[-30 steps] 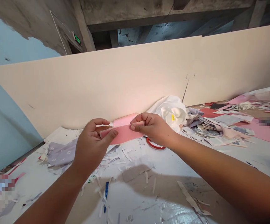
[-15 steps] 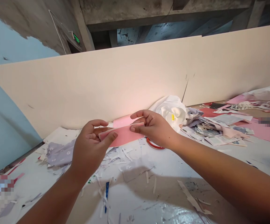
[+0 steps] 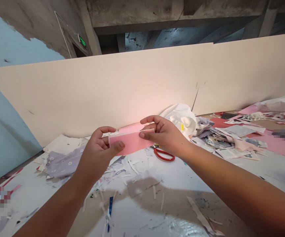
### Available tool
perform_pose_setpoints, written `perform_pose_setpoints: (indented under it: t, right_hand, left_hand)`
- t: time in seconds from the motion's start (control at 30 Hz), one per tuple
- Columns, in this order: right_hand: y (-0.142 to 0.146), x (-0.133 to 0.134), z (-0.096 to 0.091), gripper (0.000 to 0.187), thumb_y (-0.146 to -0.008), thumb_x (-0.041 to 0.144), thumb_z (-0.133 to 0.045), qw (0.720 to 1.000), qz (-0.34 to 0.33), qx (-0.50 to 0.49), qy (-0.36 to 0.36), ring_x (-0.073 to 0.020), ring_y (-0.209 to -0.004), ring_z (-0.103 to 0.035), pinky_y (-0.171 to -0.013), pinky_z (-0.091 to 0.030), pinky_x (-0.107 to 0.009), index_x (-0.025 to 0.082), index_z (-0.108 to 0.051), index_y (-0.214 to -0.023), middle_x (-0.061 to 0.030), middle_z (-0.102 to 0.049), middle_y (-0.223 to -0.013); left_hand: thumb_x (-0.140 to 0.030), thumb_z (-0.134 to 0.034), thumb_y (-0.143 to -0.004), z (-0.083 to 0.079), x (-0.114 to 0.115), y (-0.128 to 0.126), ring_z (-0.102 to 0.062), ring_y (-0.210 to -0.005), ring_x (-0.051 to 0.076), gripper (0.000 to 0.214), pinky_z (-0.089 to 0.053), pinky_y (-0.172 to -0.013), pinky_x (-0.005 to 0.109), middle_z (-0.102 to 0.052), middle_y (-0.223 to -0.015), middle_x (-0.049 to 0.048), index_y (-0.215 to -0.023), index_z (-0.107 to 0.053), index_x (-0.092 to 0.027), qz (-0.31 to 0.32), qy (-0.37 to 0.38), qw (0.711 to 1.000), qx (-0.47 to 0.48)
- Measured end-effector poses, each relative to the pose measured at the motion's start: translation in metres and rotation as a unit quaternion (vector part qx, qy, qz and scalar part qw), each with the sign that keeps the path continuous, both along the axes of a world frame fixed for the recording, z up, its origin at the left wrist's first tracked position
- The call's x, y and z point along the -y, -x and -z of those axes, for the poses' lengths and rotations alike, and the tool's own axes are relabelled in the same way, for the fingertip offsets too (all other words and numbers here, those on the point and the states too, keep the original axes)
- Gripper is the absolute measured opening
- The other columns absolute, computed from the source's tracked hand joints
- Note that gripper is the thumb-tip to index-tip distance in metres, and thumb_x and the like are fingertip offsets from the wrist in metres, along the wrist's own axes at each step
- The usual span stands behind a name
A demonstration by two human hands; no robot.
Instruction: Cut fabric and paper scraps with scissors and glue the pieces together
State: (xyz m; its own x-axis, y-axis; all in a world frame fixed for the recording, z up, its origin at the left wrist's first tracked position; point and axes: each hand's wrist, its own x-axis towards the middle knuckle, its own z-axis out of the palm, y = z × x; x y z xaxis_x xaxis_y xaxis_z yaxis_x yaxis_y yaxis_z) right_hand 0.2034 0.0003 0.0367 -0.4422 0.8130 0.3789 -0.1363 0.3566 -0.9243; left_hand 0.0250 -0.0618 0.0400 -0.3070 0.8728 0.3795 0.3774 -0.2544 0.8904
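Observation:
A folded pink paper piece (image 3: 132, 142) is held in the air above the littered white table (image 3: 181, 177), one end in each hand. My left hand (image 3: 96, 154) pinches its left end, thumb in front and fingers behind. My right hand (image 3: 163, 133) grips the right end, thumb pressed on the front and fingers curled over the top edge. More pink paper (image 3: 132, 127) lies on the table just behind it.
A red tape ring (image 3: 164, 154) lies under my right wrist. White crumpled plastic (image 3: 181, 118) and a heap of printed papers (image 3: 231, 141) sit to the right. Lilac flowered paper (image 3: 60, 161) lies at left. Paper strips litter the table. A beige board (image 3: 142, 85) walls the back.
The pink piece has turned more upright and now faces me. Both hands have kept their grip and risen a little. The view has tilted slightly, so more of the red ring shows.

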Motion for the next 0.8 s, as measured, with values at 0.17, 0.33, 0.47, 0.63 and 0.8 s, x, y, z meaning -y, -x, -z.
perform_pose_setpoints:
  t: [0.17,0.33,0.47,0.63,0.8]
  right_hand:
    - [-0.005,-0.010,0.001,0.041,-0.066,0.035,-0.070,1.000,0.002,0.025,0.013,-0.0091,-0.061,-0.054,-0.049,-0.037,-0.019,0.025,-0.054,-0.102,0.0028,-0.057,-0.071]
    - [-0.007,-0.020,0.006,0.036,-0.067,0.036,-0.068,0.998,-0.004,0.058,0.006,-0.0048,-0.046,-0.038,-0.044,-0.030,-0.019,0.024,-0.058,-0.099,0.0080,-0.038,-0.055]
    - [-0.007,-0.021,0.007,0.027,-0.071,0.033,-0.063,0.997,-0.016,0.074,-0.020,-0.0068,-0.051,-0.041,-0.046,-0.031,-0.020,0.021,-0.057,-0.095,0.0051,-0.047,-0.059]
    - [-0.007,-0.020,0.007,0.028,-0.071,0.034,-0.063,0.996,0.016,0.073,-0.041,-0.0056,-0.046,-0.035,-0.044,-0.028,-0.019,0.022,-0.057,-0.096,0.0078,-0.039,-0.054]
    - [-0.006,-0.020,0.006,0.028,-0.068,0.034,-0.065,0.999,0.005,0.044,-0.014,-0.0051,-0.045,-0.037,-0.043,-0.027,-0.019,0.021,-0.059,-0.093,0.0077,-0.040,-0.054]
  left_hand:
    - [-0.036,-0.070,-0.057,0.008,-0.010,0.009,-0.048,-0.040,0.009,0.042,-0.030,-0.035,0.016,-0.063,-0.056,-0.0034,-0.092,-0.050,-0.023,0.007,0.010,1.000,-0.004]
    - [-0.036,-0.074,-0.050,0.009,-0.013,0.013,-0.057,-0.047,0.015,0.049,-0.029,-0.034,0.016,-0.063,-0.056,-0.0025,-0.092,-0.050,-0.024,-0.016,0.020,1.000,0.014]
    - [-0.039,-0.074,-0.051,0.008,-0.015,0.016,-0.063,-0.060,0.020,0.052,-0.040,-0.042,0.021,-0.065,-0.061,-0.0003,-0.095,-0.050,-0.023,-0.014,0.038,0.999,0.015]
    - [-0.038,-0.073,-0.053,0.007,-0.014,0.014,-0.064,-0.060,0.021,0.051,-0.043,-0.045,0.023,-0.065,-0.062,0.0006,-0.096,-0.051,-0.022,-0.020,0.033,0.999,0.002]
    - [-0.037,-0.072,-0.056,0.007,-0.014,0.017,-0.062,-0.057,0.017,0.047,-0.047,-0.050,0.025,-0.065,-0.060,-0.0013,-0.095,-0.051,-0.023,0.011,0.026,0.999,0.017]
